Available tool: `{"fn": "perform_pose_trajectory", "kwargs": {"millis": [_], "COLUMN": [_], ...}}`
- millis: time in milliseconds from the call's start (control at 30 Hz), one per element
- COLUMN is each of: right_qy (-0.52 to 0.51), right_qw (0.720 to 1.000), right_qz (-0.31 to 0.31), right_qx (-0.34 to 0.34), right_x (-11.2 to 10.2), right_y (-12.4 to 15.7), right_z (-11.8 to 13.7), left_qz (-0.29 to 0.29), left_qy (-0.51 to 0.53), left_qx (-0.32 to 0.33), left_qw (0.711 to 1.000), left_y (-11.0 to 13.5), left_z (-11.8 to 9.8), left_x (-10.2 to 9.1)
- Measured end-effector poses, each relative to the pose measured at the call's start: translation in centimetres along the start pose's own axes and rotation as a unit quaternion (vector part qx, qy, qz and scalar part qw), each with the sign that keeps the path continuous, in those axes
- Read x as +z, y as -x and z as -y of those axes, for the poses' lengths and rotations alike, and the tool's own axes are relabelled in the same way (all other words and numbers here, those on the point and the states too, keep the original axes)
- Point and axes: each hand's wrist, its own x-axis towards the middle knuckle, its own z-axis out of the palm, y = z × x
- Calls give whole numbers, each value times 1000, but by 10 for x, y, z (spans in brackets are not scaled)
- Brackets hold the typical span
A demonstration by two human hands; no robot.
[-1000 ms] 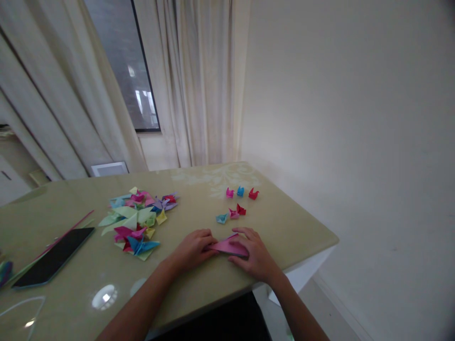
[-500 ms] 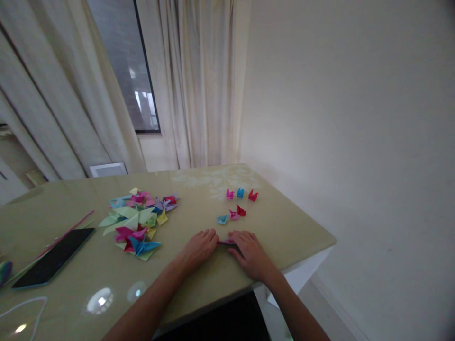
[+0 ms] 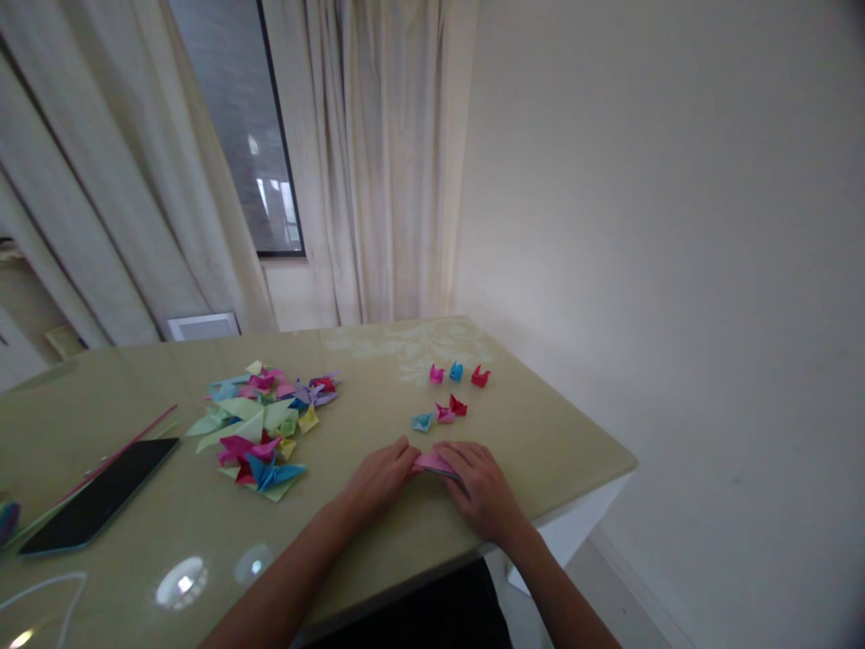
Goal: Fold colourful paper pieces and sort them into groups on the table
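A folded pink paper (image 3: 431, 463) lies on the glossy beige table (image 3: 338, 541) near its front edge. My left hand (image 3: 379, 475) presses on the paper's left end with curled fingers. My right hand (image 3: 477, 485) covers its right end, fingers bent down onto it. Only a small strip of pink shows between the two hands. Just beyond them sit several small folded paper pieces (image 3: 450, 410) in pink, red and blue, and a further row (image 3: 458, 372) behind those.
A pile of colourful folded papers (image 3: 263, 424) lies at the left middle. A dark tablet (image 3: 95, 503) and a pink stick (image 3: 118, 448) are at the far left, a white cable (image 3: 40, 599) at the lower left. Curtains, a window and a wall stand behind.
The pink paper was a wider flat shape a second ago; now it is narrower, and both hands have closed in together over it.
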Motion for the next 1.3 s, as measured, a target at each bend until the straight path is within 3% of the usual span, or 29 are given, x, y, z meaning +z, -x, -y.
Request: {"fn": "perform_pose_trajectory", "kwargs": {"millis": [200, 333, 433, 733, 867, 933, 1000, 1100, 1167, 1200, 1300], "right_qy": [-38, -52, -73, -136, -213, -249, -267, -237, -192, -173, -150], "right_qw": [999, 994, 992, 986, 966, 955, 948, 957, 970, 975, 982], "right_qz": [-18, -26, -43, 12, 40, 40, 44, 61, 51, 38, 3], "right_qx": [31, 91, 88, 97, 137, 157, 166, 152, 137, 131, 118], "right_x": [0, 2, 2, 1, -5, -10, -13, -11, -6, -4, 0], "right_y": [-1, 1, 3, 3, 3, 2, 0, -2, -2, -3, -3], "right_z": [-3, -2, -2, -3, -7, -10, -12, -14, -14, -14, -14], "left_qz": [-25, 2, -16, 56, 39, -34, -137, -258, -280, -274, -258], "left_qy": [-100, -95, -74, -34, -6, -5, -50, -184, -241, -251, -227], "left_qx": [51, 62, 72, -1, 1, -38, -136, -335, -425, -450, -459], "left_qw": [993, 994, 994, 998, 999, 999, 980, 888, 826, 812, 819], "left_y": [0, 1, 0, 1, 0, 1, 7, 29, 47, 56, 73], "left_z": [5, 4, 2, -2, 3, 13, 30, 61, 81, 91, 112], "left_x": [-2, -2, -4, -3, -9, -22, -42, -70, -82, -86, -91]}}
